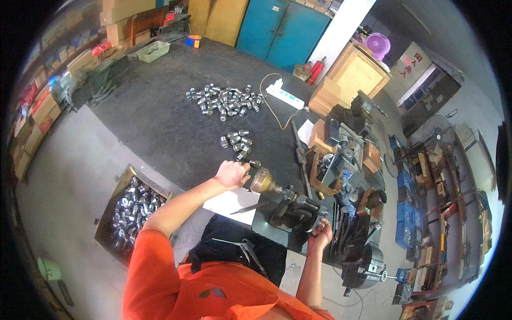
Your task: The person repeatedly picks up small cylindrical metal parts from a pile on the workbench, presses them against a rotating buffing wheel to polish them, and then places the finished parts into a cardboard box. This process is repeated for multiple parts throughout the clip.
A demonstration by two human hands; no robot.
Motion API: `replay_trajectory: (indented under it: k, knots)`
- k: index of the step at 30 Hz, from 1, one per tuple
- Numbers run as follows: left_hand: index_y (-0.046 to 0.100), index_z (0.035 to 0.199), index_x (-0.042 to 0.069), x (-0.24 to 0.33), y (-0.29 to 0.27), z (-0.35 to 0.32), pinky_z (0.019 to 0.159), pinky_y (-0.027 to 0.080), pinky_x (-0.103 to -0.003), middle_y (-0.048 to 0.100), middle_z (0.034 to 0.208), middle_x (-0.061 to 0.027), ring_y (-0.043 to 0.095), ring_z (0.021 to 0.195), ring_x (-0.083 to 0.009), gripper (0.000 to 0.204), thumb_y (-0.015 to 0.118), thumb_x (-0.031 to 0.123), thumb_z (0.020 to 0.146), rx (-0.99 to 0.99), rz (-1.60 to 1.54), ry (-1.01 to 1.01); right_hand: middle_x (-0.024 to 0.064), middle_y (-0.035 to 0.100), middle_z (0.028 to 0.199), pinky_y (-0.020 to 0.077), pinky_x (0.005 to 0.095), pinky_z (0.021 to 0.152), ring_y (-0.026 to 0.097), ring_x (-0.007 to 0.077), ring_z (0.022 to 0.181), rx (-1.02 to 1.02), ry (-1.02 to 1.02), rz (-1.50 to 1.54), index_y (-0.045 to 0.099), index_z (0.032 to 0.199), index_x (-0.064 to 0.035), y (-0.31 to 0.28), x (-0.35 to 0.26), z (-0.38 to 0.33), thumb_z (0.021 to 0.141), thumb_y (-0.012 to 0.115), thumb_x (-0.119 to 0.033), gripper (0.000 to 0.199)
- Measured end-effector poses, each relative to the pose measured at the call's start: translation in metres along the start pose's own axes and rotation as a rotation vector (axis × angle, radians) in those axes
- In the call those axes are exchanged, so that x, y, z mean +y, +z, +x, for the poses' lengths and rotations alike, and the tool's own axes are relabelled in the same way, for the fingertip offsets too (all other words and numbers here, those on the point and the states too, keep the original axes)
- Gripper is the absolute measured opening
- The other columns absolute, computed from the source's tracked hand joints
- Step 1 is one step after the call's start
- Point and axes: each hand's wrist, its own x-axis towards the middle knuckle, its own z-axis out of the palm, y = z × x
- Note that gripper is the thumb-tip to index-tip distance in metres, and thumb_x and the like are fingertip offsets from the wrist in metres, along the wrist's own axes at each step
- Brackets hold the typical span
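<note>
My left hand [233, 174] has curled fingers beside a yellowish, cup-shaped part [262, 180] at the left end of a dark bench machine [297, 212]. What its fingertips hold is hidden. A small group of shiny metal fittings [234, 141] lies just beyond that hand, the nearest one close to its fingers. My right hand [320, 233] is closed at the machine's right end, by a round metal part; what it grips is too small to make out. Under my left forearm, a white sheet [232, 205] lies with a dark thin tool on it.
A larger pile of fittings [226, 100] lies farther back on the dark table [154, 96]. A crate of fittings [113, 207] stands at left. A white power strip [285, 95] has its cable on the table. A caliper-like tool [248, 250] lies near my body; a vise-like machine [368, 268] stands right.
</note>
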Motion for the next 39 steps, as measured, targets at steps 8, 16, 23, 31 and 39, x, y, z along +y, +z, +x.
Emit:
replay_trajectory:
  k: [8,16,23,31,39]
  knots:
    - [0.05,0.083,0.005,0.016,-0.019,-0.038,0.053,0.046,-0.041,0.057,0.067,-0.0143,0.058,0.061,-0.0315,0.025,0.057,0.024,0.068,0.124,-0.048,0.036,-0.0036,0.031,0.053,0.0212,0.0205,0.04,0.026,0.006,0.044,-0.014,0.004,0.021,0.05,0.084,-0.0003,0.001,-0.002,-0.001,0.079,0.046,-0.015,0.016]
    - [0.053,0.085,0.007,0.018,-0.015,-0.09,0.05,0.046,-0.034,0.054,0.065,-0.0069,0.057,0.054,-0.0238,0.025,0.06,0.018,0.065,0.239,-0.042,0.151,-0.0071,0.03,0.058,0.0208,0.0178,0.041,0.025,0.0039,0.048,-0.038,0.042,0.012,0.051,0.086,-0.0032,-0.006,0.0,0.003,0.083,0.041,-0.015,0.016]
    - [0.054,0.079,0.007,0.016,-0.015,-0.087,0.048,0.045,-0.032,0.051,0.063,-0.0053,0.055,0.052,-0.0217,0.02,0.061,0.018,0.064,0.301,-0.045,0.164,-0.0064,0.03,0.055,0.0205,0.0185,0.04,0.026,0.0043,0.046,-0.011,0.025,-0.009,0.05,0.087,-0.0019,-0.004,0.001,0.003,0.084,0.041,-0.013,0.015]
    - [0.055,0.083,0.008,0.01,-0.037,-0.074,0.049,0.045,-0.032,0.055,0.068,-0.0061,0.056,0.053,-0.0231,0.024,0.063,0.017,0.063,0.36,-0.061,0.12,-0.0035,0.029,0.054,0.0192,0.0222,0.041,0.023,0.0064,0.045,0.041,-0.003,-0.017,0.049,0.083,0.0001,0.006,-0.004,-0.002,0.082,0.041,-0.01,0.013]
    - [0.052,0.094,-0.005,0.01,-0.065,-0.044,0.055,0.047,-0.024,0.056,0.073,-0.007,0.056,0.061,-0.0123,0.019,0.054,0.001,0.076,0.12,-1.504,-0.105,-0.0044,0.029,0.054,0.0187,0.0215,0.041,0.023,0.0061,0.045,0.058,0.026,0.006,0.047,0.085,0.0007,0.007,-0.005,-0.005,0.081,0.039,-0.008,0.012]
